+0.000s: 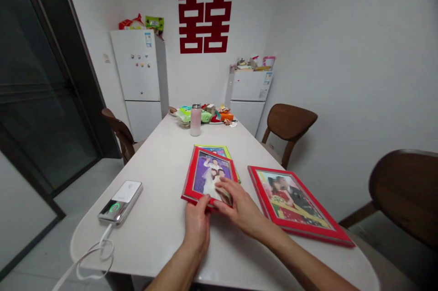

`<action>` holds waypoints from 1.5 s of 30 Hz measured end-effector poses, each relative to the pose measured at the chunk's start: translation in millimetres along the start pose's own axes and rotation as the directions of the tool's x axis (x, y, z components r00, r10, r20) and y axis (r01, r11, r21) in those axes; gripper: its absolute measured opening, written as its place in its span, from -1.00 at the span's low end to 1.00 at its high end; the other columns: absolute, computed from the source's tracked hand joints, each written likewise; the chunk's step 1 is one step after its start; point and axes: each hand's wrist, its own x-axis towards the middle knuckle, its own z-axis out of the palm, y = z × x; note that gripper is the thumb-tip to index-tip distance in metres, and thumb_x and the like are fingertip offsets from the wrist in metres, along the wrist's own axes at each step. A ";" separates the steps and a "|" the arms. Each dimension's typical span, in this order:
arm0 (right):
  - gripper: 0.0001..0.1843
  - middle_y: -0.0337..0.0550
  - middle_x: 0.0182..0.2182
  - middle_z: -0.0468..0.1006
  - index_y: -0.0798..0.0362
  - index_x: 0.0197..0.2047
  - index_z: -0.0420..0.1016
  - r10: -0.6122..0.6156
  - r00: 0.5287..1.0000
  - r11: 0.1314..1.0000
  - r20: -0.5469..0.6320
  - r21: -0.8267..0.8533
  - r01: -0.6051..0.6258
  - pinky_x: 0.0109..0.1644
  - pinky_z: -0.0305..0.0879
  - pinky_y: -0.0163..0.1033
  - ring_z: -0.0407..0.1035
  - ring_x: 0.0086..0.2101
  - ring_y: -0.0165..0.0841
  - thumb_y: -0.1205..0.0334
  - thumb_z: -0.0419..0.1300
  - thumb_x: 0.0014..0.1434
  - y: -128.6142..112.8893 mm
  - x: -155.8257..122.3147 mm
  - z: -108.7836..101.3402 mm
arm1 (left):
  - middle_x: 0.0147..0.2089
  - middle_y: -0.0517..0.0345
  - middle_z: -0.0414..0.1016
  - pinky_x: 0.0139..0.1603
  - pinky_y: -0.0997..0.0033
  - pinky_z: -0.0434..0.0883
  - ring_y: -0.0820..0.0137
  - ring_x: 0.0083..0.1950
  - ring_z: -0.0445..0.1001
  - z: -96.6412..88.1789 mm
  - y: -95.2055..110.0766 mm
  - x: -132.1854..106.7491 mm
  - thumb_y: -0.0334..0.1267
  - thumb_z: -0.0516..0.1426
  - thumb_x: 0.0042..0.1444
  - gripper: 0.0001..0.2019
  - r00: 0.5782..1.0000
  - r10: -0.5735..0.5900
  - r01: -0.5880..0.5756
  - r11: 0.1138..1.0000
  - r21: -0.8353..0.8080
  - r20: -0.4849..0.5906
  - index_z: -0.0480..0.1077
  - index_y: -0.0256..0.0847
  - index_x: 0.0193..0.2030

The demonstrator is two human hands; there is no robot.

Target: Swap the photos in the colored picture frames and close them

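My left hand (197, 222) grips the near edge of a red picture frame (190, 189), thumb on top and the other fingers mostly hidden below. The frame holds a wedding photo on a purple background and is raised a little at the near side. My right hand (239, 204) presses a small folded brownish-grey cloth (225, 196) against the photo's lower right part. Beneath the red frame lies a yellow-green picture frame (226, 149), mostly covered. A larger red picture frame (297, 200) with another couple's photo lies flat to the right of my right hand.
On the white table (160, 163), a power bank (121, 202) with a white cable (99, 250) lies at left. A pink bottle (195, 120) stands farther back, before a heap of colourful packets (219, 113). Brown chairs (290, 122) flank the table; two white fridges (138, 67) stand behind.
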 end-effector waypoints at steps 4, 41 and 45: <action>-0.44 0.01 0.06 0.19 0.07 0.08 0.11 0.264 0.961 0.888 -0.080 0.410 -0.210 0.07 0.03 -0.06 0.07 0.05 -0.24 0.03 -0.01 0.02 -17.8 -14.5 -12.2 | -0.35 0.11 0.50 -0.20 0.42 0.34 0.33 -0.27 0.44 -3.6 20.6 -45.3 -0.31 0.09 -0.08 -0.80 0.994 0.071 -0.097 0.933 0.346 0.086 0.37 -0.31 -0.28; -0.70 0.04 -0.11 0.32 0.15 -0.26 0.46 0.202 0.979 0.928 0.002 -0.318 -0.191 -0.02 0.13 -0.18 0.20 -0.11 -0.24 0.43 0.04 -0.10 24.7 -53.0 8.1 | 0.08 -0.13 0.25 0.03 0.26 0.25 0.17 0.11 0.17 -34.0 -6.7 -82.7 -0.25 -0.05 0.06 -0.65 0.488 -0.303 -0.873 -0.174 0.456 0.819 0.21 -0.31 -0.01; -0.75 0.01 -0.24 0.39 0.11 -0.33 0.49 0.172 0.985 0.916 0.021 -0.372 -0.152 -0.11 0.18 -0.19 0.23 -0.19 -0.25 0.40 0.01 -0.01 24.5 -47.8 9.5 | 0.09 -0.14 0.22 0.05 0.26 0.21 0.17 0.12 0.14 -33.1 -6.5 -81.7 -0.25 -0.04 0.04 -0.64 0.504 -0.304 -0.862 -0.112 0.495 0.808 0.21 -0.30 0.00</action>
